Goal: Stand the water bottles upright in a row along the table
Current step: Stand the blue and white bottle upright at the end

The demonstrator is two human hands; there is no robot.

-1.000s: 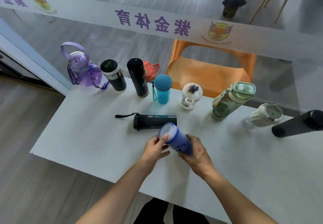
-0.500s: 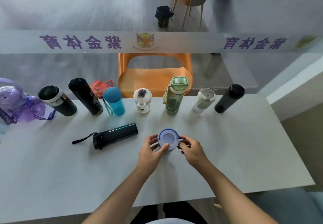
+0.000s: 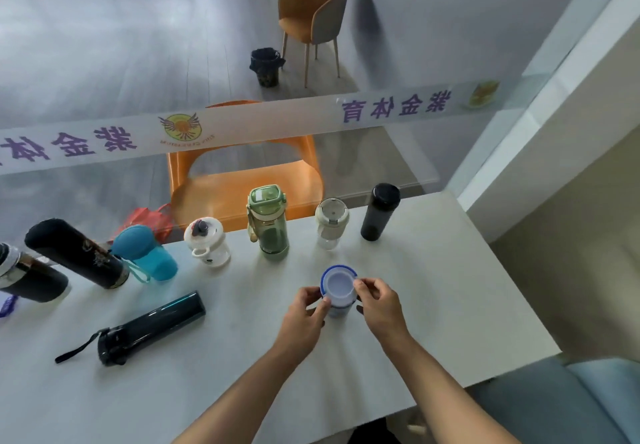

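Both hands hold the blue bottle [image 3: 338, 289], which stands upright on the white table [image 3: 433, 305] and is seen from nearly straight above, so that its pale round top with a blue rim faces the camera. The left hand [image 3: 304, 319] curls round the bottle's left side, its thumb lying against the rim. The right hand [image 3: 379, 307] curls round the right side, with fingertips pinching at the rim.

Beyond the hands, along the table's far edge, other bottles stand in a row. Straight past the right hand is a clear bottle with a pale lid [image 3: 330, 224], and farther right of it a tall black bottle [image 3: 379, 211], the last in the row on that side. Past the left hand stands a green bottle [image 3: 270, 224] with a square flip lid; to its left come a small white bottle [image 3: 207, 243], a teal bottle [image 3: 145, 253], a black flask with a gold mark [image 3: 74, 253], and a dark bottle with a silver band [image 3: 27, 275] cut by the picture's left edge.

Well to the left of the left hand, nearer than the row, a long black bottle with a wrist strap [image 3: 149, 329] lies on its side.

Behind the glass past the table are an orange chair [image 3: 242, 180], a tan chair [image 3: 311, 7] and a black bin [image 3: 265, 66].
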